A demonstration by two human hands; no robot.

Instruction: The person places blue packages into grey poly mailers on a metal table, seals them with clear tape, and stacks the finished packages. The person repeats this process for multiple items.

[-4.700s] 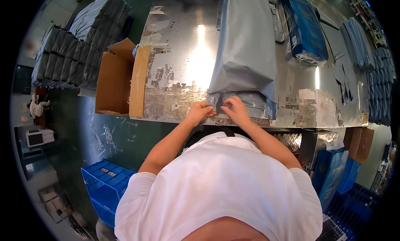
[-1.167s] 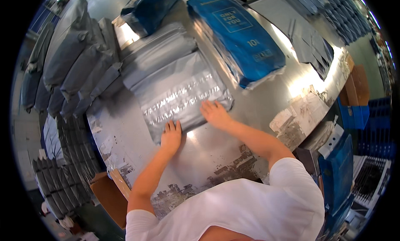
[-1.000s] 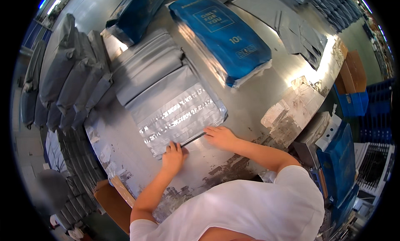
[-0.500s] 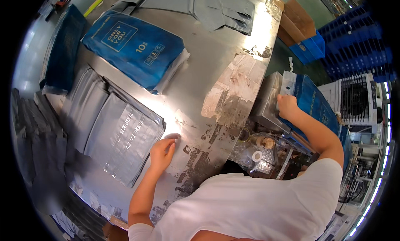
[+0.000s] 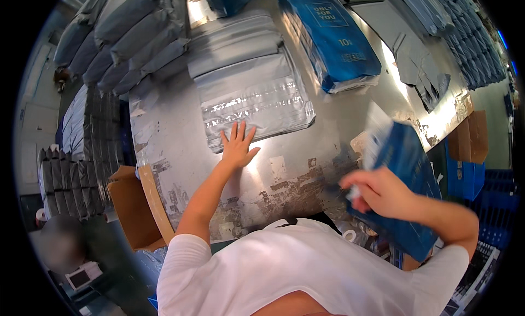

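My left hand lies flat with fingers spread at the near edge of a stack of grey plastic mailer bags. The stack lies on the metal table, with shiny strips across its top. My right hand is curled closed at the left edge of a blue plastic bag with a whitish end. Motion smears the bag and the fingertips. The bag is raised at the table's right edge. Past the stack to the right lies a full blue pack.
Bundled grey bags are piled at the far left. More grey bags lie at the far right. Cardboard boxes stand off the table at left and right. A tape roll sits near my body.
My right hand has brought the blue bag up from the metal ledge toward the table. My left hand has spread onto the grey stack's near edge. The view has turned left.
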